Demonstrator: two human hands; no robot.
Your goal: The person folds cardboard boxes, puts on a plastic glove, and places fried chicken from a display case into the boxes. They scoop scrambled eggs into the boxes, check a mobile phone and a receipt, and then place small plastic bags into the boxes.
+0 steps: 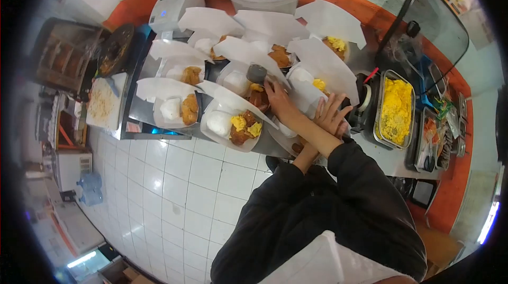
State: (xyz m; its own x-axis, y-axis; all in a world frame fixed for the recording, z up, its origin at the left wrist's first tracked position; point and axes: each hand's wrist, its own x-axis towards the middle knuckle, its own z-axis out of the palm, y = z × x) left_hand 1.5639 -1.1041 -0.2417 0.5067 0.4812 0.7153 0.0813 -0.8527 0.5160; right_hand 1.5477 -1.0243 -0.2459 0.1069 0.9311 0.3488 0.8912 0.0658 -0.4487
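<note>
Two hands in shot, forearms crossed, right over left, both in dark sleeves [365,173].

Right hand [278,100]: reaches into the middle white box, fingertips at the brown food [259,100] there. Its grip: can't tell if it's closed on anything, fingertips are against the food. One dark round cup [257,74] sits just beside those fingers, in the same box.

Left hand [330,118]: grip apart, fingers spread, palm down over the near edge of the box to the right of that one. Nothing visible in it.

White boxes [241,56]: I count 9 on the table [377,158], lids up on at least 8; the ninth is partly hidden under the forearms. White mounds [218,121]: at least 6 visible. Yellow egg [238,122] shows in 4 boxes; the one nearest the floor edge has 2 clumps on its brown piece.

Right of the boxes: 1 metal tray [377,125] of yellow scramble [397,107]. Behind: 1 clear tub [259,2], 1 white printer-like unit [174,8]. Far left: 1 pan [116,46], 1 cutting board [117,112] with chopped stuff on it. On the tiled floor [185,194], 1 blue jug [91,189].
</note>
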